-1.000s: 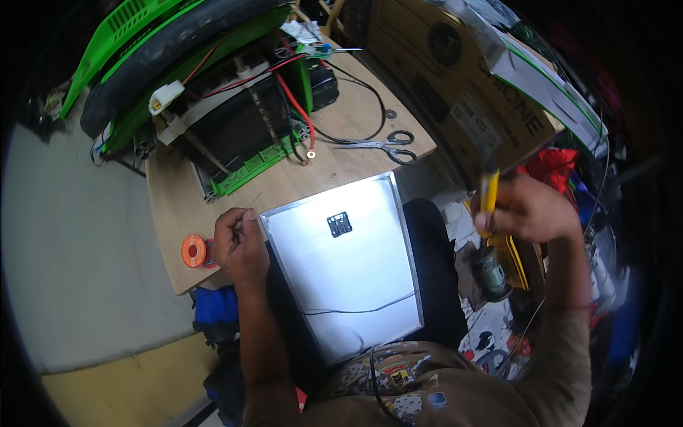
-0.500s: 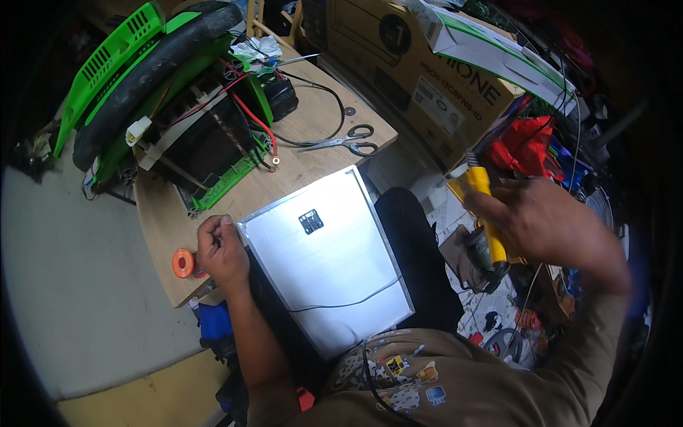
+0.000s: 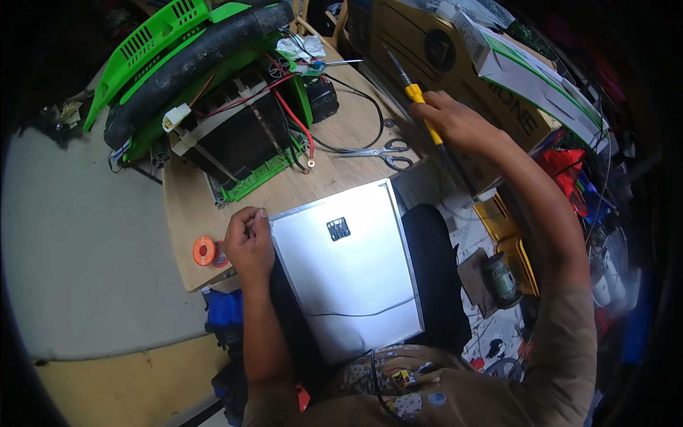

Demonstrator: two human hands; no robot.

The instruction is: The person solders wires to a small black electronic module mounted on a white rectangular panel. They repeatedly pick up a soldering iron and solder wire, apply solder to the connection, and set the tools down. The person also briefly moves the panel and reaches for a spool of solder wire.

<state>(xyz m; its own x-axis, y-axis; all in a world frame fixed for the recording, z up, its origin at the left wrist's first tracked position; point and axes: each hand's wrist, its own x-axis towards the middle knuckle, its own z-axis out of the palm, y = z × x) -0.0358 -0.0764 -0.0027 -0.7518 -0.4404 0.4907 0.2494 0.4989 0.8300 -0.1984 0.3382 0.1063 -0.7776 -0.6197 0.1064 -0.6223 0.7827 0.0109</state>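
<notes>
My right hand (image 3: 459, 121) is raised at the right, wrapped round the yellow handle of a soldering iron (image 3: 414, 94); its metal tip points up and away, in front of a cardboard box. Across my lap lies a white panel (image 3: 356, 274) with a thin metal frame, a small dark square (image 3: 339, 228) near its far end and a dark cable running over it. My left hand (image 3: 250, 242) is closed in a pinch beside the panel's far left corner; whatever sits between the fingertips is too small to make out. An orange spool (image 3: 204, 250) stands just left of it.
On the wooden table (image 3: 341, 174) rests a green-and-black machine (image 3: 228, 121) with exposed wires and a red cable (image 3: 295, 114). Scissors (image 3: 384, 152) lie to its right. A large cardboard box (image 3: 455, 78) stands beyond; a yellow case (image 3: 519, 260) and clutter fill the floor at right.
My right hand has swung forward and left, carrying the soldering iron from beside my lap to over the table's right edge. The left hand stays pinched by the panel corner. The view has shifted slightly.
</notes>
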